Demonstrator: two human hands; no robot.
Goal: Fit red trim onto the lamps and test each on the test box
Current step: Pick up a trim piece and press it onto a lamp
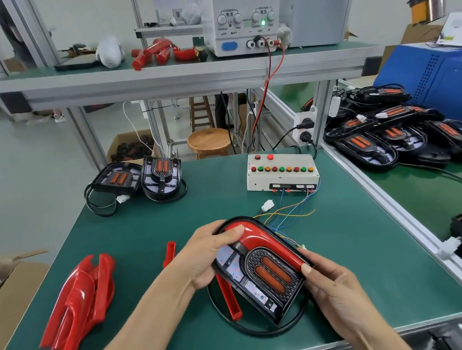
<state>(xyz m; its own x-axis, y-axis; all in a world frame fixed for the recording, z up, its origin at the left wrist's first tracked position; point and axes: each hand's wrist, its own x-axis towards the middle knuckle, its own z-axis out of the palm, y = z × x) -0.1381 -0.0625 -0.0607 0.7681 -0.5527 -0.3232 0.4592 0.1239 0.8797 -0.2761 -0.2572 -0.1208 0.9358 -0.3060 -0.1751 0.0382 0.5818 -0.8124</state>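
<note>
A power supply [243,14] sits on the shelf [185,77], a wooden stool [209,141] below.

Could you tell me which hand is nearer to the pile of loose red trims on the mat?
Left. The left hand grips the lamp beside the pile of red trims; the right hand is farther.

The red trim [262,238] on the lamp [263,279] is glossy, smooth plastic; the lamp housing is black plastic with a textured mesh panel. The loose trim pieces [75,308] share the same gloss. The bench mat [360,246] is matt green. The frame rails [185,79] are brushed metal. The stool [209,141] is wood. The box [5,292] is cardboard.
</note>
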